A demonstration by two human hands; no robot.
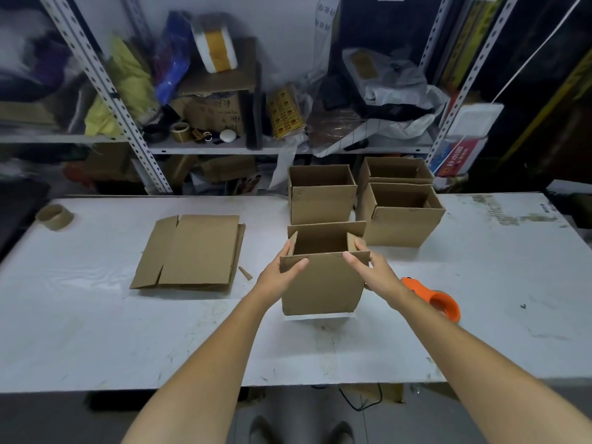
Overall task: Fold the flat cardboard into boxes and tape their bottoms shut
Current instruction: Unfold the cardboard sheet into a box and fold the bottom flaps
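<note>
While the box [320, 277] stands upright on the table [96, 331] before three finished ones, the left hand [282, 270] and right hand [368, 267] clasp its upper corners, thumbs on the near wall, probably light, stiff cardboard that dents if squeezed mid-panel.

White table [96, 331]: flat cardboard [192, 251], four open boxes [320, 283], orange tape dispenser [443, 302], tape core [55, 216].

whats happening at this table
A person is assembling cardboard boxes. Both hands, left hand and right hand, hold an upright open box by its top edges. Three finished boxes stand behind it, flat cardboard waits to the left, and an orange tape dispenser lies to the right.
</note>
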